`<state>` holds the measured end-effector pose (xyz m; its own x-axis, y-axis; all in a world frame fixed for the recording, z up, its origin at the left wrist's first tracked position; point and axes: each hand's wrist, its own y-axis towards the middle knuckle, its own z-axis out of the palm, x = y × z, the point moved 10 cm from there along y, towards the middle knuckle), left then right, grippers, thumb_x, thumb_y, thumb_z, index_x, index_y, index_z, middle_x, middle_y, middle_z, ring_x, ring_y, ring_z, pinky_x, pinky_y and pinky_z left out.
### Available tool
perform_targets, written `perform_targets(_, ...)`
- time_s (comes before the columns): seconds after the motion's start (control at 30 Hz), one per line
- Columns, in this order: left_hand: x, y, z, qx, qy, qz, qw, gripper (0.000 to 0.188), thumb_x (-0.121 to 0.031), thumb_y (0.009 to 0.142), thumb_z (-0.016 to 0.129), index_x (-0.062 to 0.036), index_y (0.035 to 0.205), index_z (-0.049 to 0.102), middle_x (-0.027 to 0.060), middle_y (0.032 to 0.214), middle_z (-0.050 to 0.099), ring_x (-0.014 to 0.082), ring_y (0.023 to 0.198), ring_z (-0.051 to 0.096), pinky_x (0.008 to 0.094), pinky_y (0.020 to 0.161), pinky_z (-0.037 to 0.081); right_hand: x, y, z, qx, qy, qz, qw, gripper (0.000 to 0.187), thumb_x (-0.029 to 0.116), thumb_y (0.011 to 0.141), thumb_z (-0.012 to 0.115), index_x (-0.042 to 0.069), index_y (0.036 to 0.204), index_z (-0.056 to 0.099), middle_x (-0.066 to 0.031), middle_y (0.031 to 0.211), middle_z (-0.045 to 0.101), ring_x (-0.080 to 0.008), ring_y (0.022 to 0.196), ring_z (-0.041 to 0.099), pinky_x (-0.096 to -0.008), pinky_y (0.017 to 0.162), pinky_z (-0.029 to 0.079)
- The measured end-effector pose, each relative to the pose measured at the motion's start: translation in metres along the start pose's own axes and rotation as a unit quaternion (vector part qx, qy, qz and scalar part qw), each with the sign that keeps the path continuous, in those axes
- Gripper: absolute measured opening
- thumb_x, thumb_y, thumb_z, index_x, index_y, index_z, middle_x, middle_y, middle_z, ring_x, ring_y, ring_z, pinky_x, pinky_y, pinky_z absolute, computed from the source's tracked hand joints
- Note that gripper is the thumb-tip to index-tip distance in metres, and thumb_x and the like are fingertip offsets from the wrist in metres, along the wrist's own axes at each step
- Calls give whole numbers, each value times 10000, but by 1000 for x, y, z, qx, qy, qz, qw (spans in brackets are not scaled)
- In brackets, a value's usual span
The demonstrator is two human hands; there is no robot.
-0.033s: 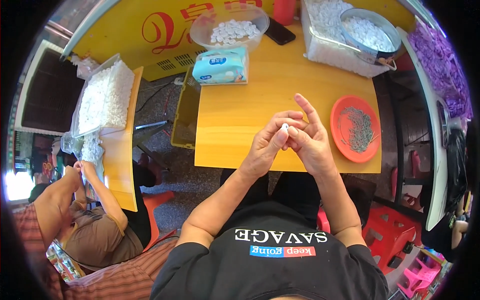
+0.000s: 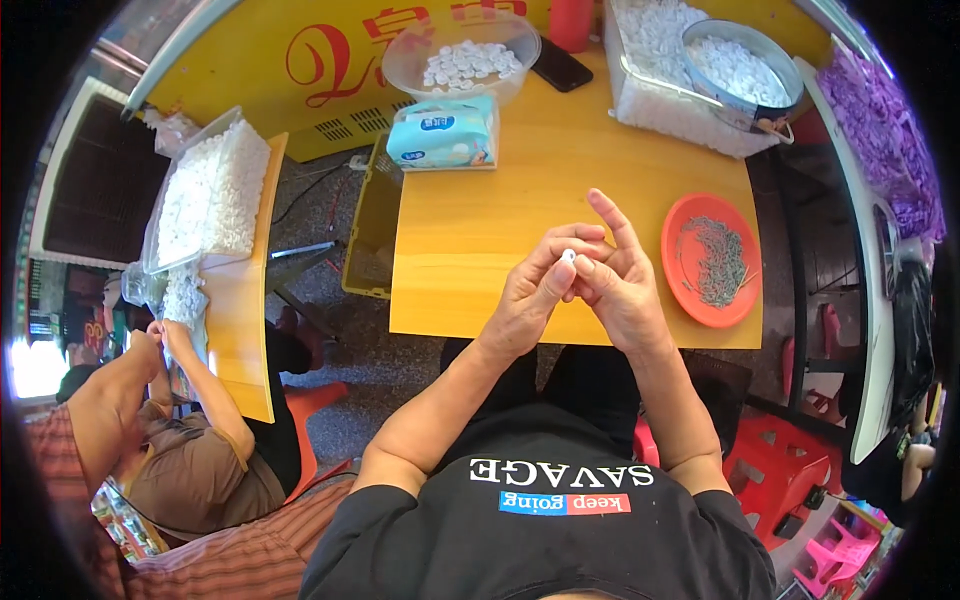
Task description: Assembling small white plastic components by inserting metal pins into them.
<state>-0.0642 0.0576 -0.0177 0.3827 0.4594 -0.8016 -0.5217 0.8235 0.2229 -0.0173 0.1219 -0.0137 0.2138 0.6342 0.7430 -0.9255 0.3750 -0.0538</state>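
Note:
A small white plastic piece (image 2: pixel 569 256) is pinched between my two hands above the near part of the wooden table (image 2: pixel 480 230). My left hand (image 2: pixel 525 300) is closed, its thumb and fingertips pressed on the piece. Meeting it from the other side, my right hand (image 2: pixel 627 300) has its thumb tip at the piece and its index finger stretched up. Fingers hide most of the piece, so its exact kind does not show. To the right of my hands lies a red plate (image 2: pixel 680 285) bearing a heap of thin grey metal pins (image 2: pixel 722 260).
At the back stand a clear bowl (image 2: pixel 400 75) of white round pieces, a blue tissue pack (image 2: pixel 442 135), a black phone (image 2: pixel 562 65) and a clear bin (image 2: pixel 680 120) under a round tub (image 2: pixel 735 75). A co-worker (image 2: pixel 200 460) sits left beside another white-filled bin (image 2: pixel 210 195).

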Motion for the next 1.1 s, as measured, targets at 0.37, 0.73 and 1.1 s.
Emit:
perform_targets(0.37, -10, -7, -16, -9, -58, 13, 998, 240, -219, 985, 573, -31, 1127, 619, 89, 1189, 578, 146, 971, 565, 284, 839, 471, -9, 8, 15, 42, -52, -14, 998, 772, 54, 890, 675, 74, 1520, 229, -48, 1022, 565, -89, 825, 536, -212, 671, 442)
perform_targets(0.73, -135, -5, -223, -375, 191, 177, 890, 346, -111, 950, 620, 26, 1259, 545, 76, 1080, 614, 133, 952, 604, 253, 866, 503, 8, -1, -27, -39, -176, 5, 984, 337, 150, 976, 573, -36, 1258, 570, -108, 1043, 643, -146, 825, 639, -333, 797, 553)
perform_targets(1.1, -114, -38, -254, -452, 261, 109, 846, 379, -189, 993, 544, -19, 1325, 478, 103, 1329, 511, 175, 1141, 553, 326, 979, 440, 93, 21, -54, -66, -325, -63, 941, 279, 130, 982, 550, -36, 1199, 602, -59, 1041, 655, -114, 815, 630, -272, 772, 527)
